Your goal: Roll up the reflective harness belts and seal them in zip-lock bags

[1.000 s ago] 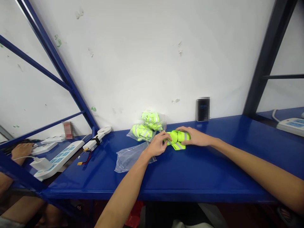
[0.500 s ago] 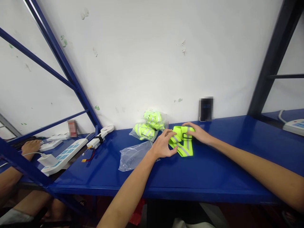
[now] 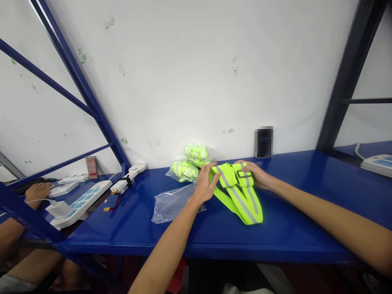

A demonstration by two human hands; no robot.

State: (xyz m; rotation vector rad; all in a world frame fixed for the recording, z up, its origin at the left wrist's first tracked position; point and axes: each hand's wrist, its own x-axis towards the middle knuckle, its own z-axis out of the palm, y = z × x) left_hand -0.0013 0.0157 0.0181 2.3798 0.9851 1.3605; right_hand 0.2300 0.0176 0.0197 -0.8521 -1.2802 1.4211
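A neon yellow reflective strap [image 3: 241,198] with grey stripes lies partly unrolled on the blue shelf [image 3: 275,228], its loose loop stretching toward me. My left hand [image 3: 206,183] grips its left end with curled fingers. My right hand [image 3: 255,173] presses on its bundled right end, fingers closed over the fabric. An empty clear plastic bag [image 3: 173,202] lies just left of my left hand. Behind it sit two clear bags of folded neon straps [image 3: 190,163] against the wall.
A small black device [image 3: 263,141] leans on the white wall. At the left lie a white handheld fan [image 3: 128,176], a wired battery pack, and power strips [image 3: 79,202]. Another person's hand [image 3: 36,191] rests far left. A second power strip [image 3: 376,165] sits right.
The strap was a tight bundle between my hands. It has unrolled, and a long loop now lies toward the shelf's front edge. My hands moved slightly apart.
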